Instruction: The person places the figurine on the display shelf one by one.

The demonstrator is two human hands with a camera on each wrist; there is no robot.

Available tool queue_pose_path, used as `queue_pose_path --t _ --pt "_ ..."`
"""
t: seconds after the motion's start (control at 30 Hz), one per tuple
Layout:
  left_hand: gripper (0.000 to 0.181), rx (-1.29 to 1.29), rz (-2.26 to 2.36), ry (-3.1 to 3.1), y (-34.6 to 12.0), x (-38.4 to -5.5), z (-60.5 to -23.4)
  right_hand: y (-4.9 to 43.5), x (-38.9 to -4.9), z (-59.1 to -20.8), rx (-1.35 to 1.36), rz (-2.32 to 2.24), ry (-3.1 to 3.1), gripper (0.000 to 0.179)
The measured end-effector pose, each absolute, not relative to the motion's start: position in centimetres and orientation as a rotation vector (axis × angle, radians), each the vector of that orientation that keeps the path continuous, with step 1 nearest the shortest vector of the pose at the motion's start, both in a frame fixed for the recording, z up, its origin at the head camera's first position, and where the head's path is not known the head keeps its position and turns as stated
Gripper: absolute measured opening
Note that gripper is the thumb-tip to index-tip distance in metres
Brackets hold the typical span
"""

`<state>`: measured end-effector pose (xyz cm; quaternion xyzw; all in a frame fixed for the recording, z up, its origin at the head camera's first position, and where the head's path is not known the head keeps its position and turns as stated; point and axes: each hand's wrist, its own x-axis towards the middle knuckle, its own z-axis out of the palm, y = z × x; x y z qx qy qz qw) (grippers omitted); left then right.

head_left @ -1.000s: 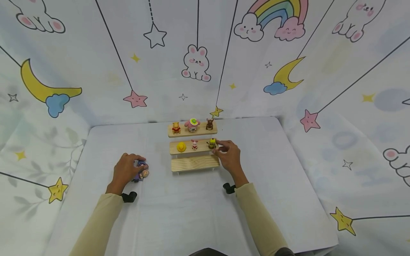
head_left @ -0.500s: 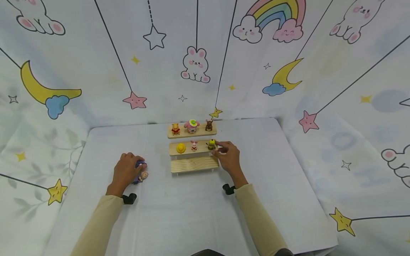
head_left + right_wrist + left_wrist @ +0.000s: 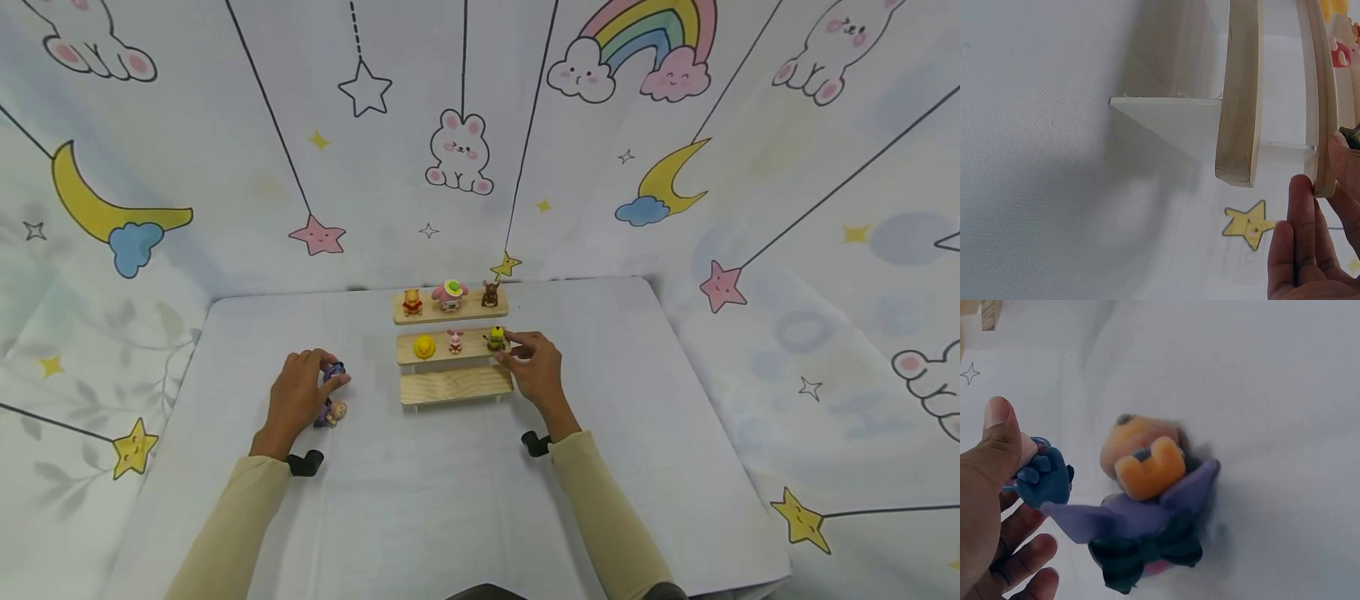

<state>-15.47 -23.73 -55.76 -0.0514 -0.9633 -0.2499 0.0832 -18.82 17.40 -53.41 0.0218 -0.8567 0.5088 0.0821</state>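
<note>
My left hand pinches a small blue figurine between thumb and fingers. Just nearer to me, a purple figurine with tan and orange parts and a dark green bow lies on the white table. At the right end of the middle wooden shelf, my right hand has thumb and index finger at a yellow-and-green figurine, which stands upright on the board. In the right wrist view its other fingers lie at the shelf's end; most of that figurine is outside this view.
A yellow figurine and a pink-and-red one share the middle shelf. Several more, including a bear, stand on the top shelf. The bottom shelf shows bare wood. Printed cloth walls surround the table.
My left hand has moved slightly forward with the blue figurine, away from the purple one, which now shows more plainly beneath the hand. The right hand stays at the middle shelf.
</note>
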Motion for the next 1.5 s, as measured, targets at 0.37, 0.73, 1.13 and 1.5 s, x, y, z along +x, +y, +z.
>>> queue_pose_path --t 0.37,0.73,1.13,1.5 --pt "0.038 -0.078 -0.929 -2.792 -21.9 -15.4 -54.2 17.4 -18.8 -53.4 0.063 1.515 -2.562 0.044" --pt "0.041 -0.051 -1.024 -2.64 -19.8 -15.3 -52.9 17.4 -18.8 -53.4 0.062 1.519 -2.559 0.044" --pt "0.041 -0.013 -1.097 -2.631 -18.1 -14.5 -51.5 17.4 -18.8 -53.6 0.061 1.521 -2.555 0.044" --pt "0.043 -0.142 -1.175 -2.535 -16.6 -13.8 -50.6 17.3 -18.8 -53.5 0.043 1.519 -2.568 0.045"
